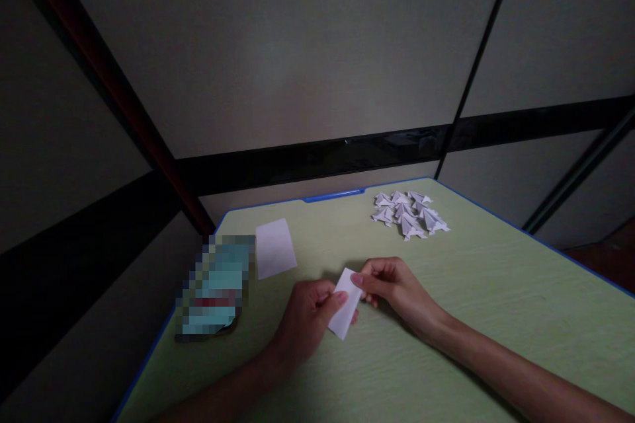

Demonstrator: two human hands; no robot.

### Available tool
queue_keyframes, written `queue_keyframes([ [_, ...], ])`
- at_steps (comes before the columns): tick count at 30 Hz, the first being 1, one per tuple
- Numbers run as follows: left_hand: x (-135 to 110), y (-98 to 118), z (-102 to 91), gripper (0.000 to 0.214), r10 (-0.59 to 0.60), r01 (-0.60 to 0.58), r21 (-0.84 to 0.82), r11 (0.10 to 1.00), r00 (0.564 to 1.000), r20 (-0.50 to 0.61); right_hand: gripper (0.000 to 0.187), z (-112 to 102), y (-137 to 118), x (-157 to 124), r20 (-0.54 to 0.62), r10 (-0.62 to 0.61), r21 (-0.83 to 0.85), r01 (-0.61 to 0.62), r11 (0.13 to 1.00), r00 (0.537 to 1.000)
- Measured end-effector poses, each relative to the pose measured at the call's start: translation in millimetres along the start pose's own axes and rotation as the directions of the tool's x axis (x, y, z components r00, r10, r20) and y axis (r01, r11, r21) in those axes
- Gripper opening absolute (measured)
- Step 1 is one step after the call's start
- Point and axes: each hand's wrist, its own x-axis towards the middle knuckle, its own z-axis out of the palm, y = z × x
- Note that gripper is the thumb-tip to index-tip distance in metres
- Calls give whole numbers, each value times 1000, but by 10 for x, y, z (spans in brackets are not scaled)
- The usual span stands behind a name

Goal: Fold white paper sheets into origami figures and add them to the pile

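A small white folded paper is held above the table, tilted, its long side running from lower left to upper right. My left hand pinches its left edge, thumb on top and fingers underneath. At the upper right edge, my right hand grips the same paper between thumb and curled fingers. Beyond my right hand lies a cluster of several folded white paper figures, pointed in shape. Flat on the table past my left hand rests a white sheet of paper.
The light green table has a blue edge and a blue strip at its far side. A blurred-out, teal-coloured object lies at the left. Grey panels with a black band stand right behind the table.
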Motion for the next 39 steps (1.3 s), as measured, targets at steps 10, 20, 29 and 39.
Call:
queue_keyframes([
  [10, 19, -26, -18, 34, 7, -11, 62, 998, 998, 59, 23, -20, -56, -67, -48, -148, -167, 138, 976, 988],
  [20, -12, 25, 0, 35, 43, -43, 56, 998, 999, -8, 38, 20, -14, -52, 50, -87, -152, 94, 984, 995],
  [29, 6, -17, -12, 34, 51, -54, 28, 998, 995, 89, 35, 4, -31, -113, 64, -186, -284, 197, 938, 980],
  [39, -8, 26, -17, 29, 24, -14, -79, 997, 992, 126, 34, 27, 28, -110, 119, -166, -323, 196, 926, 979],
])
